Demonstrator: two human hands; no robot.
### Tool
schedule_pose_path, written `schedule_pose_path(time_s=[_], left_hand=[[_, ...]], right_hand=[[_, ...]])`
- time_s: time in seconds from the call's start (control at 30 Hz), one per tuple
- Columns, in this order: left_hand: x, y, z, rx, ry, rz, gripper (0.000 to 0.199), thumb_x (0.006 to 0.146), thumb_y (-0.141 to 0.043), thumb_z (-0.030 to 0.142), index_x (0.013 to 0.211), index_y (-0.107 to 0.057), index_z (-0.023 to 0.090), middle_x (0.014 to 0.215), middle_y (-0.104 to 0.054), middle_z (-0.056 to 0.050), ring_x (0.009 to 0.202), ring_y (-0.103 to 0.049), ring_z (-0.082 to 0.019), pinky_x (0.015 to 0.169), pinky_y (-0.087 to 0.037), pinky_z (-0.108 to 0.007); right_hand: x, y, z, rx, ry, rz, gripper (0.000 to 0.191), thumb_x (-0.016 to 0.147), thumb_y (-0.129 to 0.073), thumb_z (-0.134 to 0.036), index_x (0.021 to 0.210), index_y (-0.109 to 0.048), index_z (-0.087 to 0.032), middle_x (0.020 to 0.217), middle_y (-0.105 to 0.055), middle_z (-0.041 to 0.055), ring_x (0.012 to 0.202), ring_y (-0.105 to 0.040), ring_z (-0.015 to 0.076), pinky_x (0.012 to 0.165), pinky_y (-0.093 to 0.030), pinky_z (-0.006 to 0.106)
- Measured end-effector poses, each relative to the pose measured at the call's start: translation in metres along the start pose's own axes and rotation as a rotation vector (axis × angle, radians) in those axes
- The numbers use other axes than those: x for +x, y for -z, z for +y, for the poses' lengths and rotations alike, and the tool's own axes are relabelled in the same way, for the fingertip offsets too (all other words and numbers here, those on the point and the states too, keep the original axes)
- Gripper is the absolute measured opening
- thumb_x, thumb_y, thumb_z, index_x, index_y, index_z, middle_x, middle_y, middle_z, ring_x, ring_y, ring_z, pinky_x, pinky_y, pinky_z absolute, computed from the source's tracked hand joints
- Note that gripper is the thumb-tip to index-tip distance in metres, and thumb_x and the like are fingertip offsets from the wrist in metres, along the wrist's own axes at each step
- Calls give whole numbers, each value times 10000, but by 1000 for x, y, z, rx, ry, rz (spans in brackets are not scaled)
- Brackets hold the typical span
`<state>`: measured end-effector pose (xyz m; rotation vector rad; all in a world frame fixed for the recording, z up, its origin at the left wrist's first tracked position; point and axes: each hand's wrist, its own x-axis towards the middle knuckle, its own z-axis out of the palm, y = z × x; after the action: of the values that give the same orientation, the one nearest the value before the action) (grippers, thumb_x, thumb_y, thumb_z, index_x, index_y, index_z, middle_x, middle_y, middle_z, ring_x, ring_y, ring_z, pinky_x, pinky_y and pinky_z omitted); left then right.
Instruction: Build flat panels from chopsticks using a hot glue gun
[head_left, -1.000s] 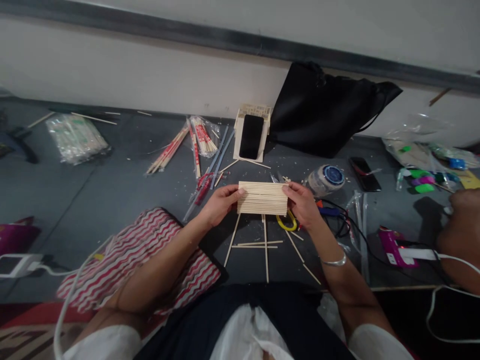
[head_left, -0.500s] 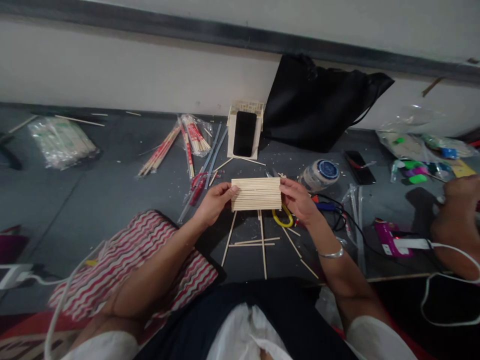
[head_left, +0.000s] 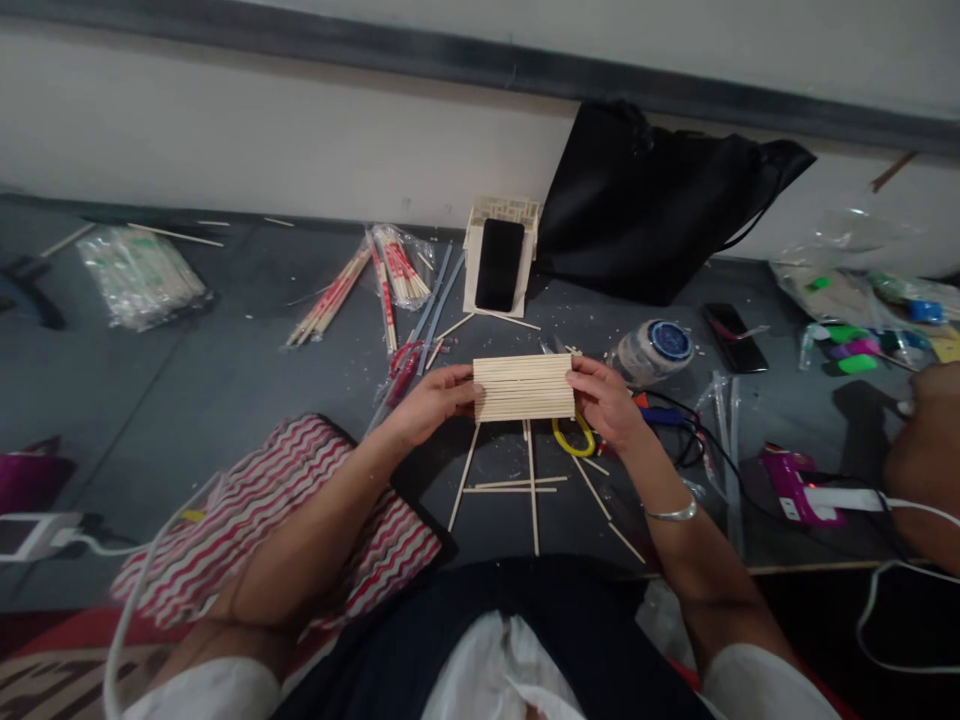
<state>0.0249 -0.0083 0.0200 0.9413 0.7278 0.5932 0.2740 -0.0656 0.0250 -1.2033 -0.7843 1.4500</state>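
A flat panel of pale wooden sticks (head_left: 523,388), laid side by side, is held level above the table between my two hands. My left hand (head_left: 435,404) pinches its left edge, thumb on the front face. At the right edge my right hand (head_left: 606,400) grips it the same way. Below the panel several loose sticks (head_left: 533,490) lie on the dark table. Yellow-handled scissors (head_left: 573,438) rest beside my right hand, their blades partly hidden behind the panel. A jar with a blue lid (head_left: 654,350) stands just beyond that hand.
Behind the panel, a phone (head_left: 499,265) leans on a stick-built stand (head_left: 471,290). Wrapped chopsticks (head_left: 330,300) lie back left, a striped cloth (head_left: 285,520) front left. A black bag (head_left: 660,210) rests against the wall. Another person's arm (head_left: 926,460) is at the right edge.
The whole view has shifted slightly, so things appear a little further right. Both hands keep hold of the stick panel, with little change in their grip.
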Motion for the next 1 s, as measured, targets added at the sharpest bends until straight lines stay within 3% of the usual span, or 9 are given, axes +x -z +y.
schedule_pose_path(time_s=[0.27, 0.5, 0.63, 0.77, 0.87, 1.0], left_hand=[[3, 4, -2, -90, 74, 30, 299, 628, -834, 182, 915, -787, 116, 835, -794, -85, 659, -704, -161, 625, -554, -250], [8, 8, -3, -184, 73, 68, 249, 666, -808, 110, 910, -759, 120, 826, -791, -82, 640, -723, -167, 660, -592, -277], [9, 9, -1, -193, 41, 81, 209, 699, -800, 92, 898, -742, 118, 786, -770, -59, 617, -698, -141, 665, -592, -263], [10, 10, -1, -197, 3, 106, 97, 767, -790, 161, 829, -725, 123, 686, -728, -31, 541, -636, -111, 633, -585, -252], [11, 10, -2, -141, -15, 129, 163, 780, -806, 255, 830, -728, 121, 728, -751, -59, 595, -679, -142, 626, -585, -265], [10, 9, -5, -40, -66, 128, 311, 684, -883, 336, 855, -736, 122, 818, -778, -72, 696, -724, -176, 683, -589, -281]], right_hand=[[2, -2, 4, -2, 13, -8, 275, 601, -852, -361, 793, -716, -218, 865, -780, 35, 946, -733, 274, 817, -593, 411], [3, -2, 7, -68, 32, -3, 319, 645, -845, -409, 870, -744, -208, 845, -756, 31, 673, -640, 165, 534, -518, 278], [2, -6, 8, -86, 65, 8, 308, 621, -875, -402, 812, -736, -203, 798, -729, 11, 634, -584, 128, 511, -503, 248], [3, -7, 9, -115, 85, 26, 321, 616, -881, -401, 813, -725, -202, 803, -720, 8, 655, -596, 136, 519, -515, 253], [3, -8, 10, -128, 94, 35, 329, 624, -879, -415, 807, -711, -199, 791, -708, 6, 656, -597, 137, 517, -516, 255], [2, -10, 11, -127, 111, 45, 348, 602, -892, -427, 779, -693, -203, 764, -696, -6, 630, -578, 129, 501, -511, 253]])
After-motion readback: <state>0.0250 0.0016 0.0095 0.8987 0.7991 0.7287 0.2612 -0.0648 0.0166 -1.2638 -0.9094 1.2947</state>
